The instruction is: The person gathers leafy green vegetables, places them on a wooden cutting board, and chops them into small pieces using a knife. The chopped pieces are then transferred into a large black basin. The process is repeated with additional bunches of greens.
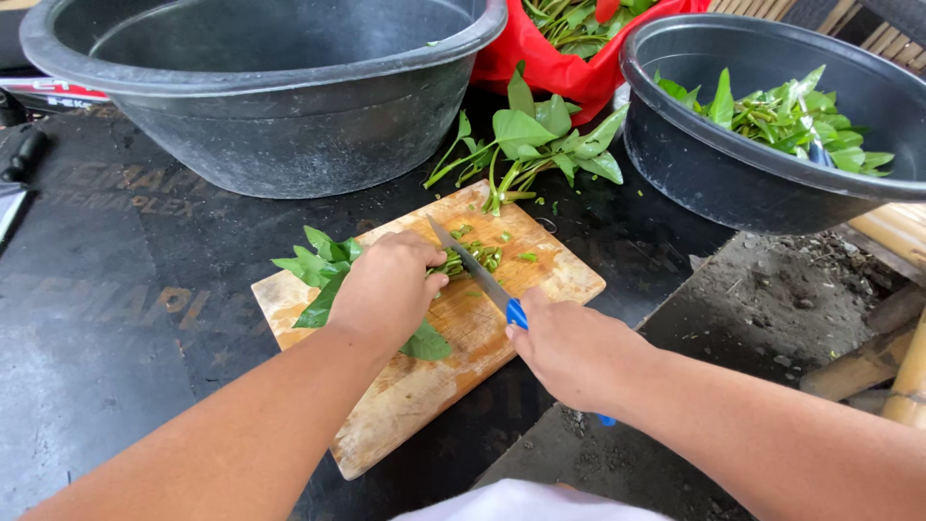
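Observation:
My left hand (386,286) presses a bunch of green leafy stalks (323,265) flat on a worn wooden cutting board (405,396). My right hand (569,347) grips the blue handle of a knife (477,275). Its blade lies across the board, with the edge at the cut ends of the stalks beside my left fingers. Small chopped green pieces (482,256) lie on the board just past the blade.
A large empty grey basin (280,106) stands at the back left. A second dark basin (714,164) at the right holds cut greens. Loose leafy stalks (531,140) lie behind the board, near a red bag (550,63) of greens. The black tabletop ends at the right, above dirt ground.

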